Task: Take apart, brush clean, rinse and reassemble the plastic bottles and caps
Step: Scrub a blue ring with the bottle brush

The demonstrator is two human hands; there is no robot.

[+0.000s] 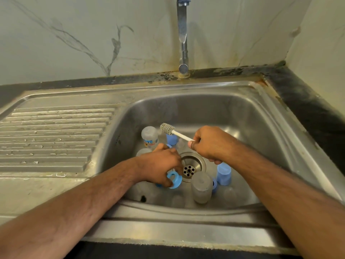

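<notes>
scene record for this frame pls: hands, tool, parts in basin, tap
left hand: grips a blue ring cap low in the basin
right hand: holds the brush by its white handle, grey head raised, pointing left
sink: steel, drain open, uncovered
bottles: labelled one behind the left hand; frosted one near the front wall
blue caps: one right of the drain; one under the brush head
tap: no water visible
</notes>
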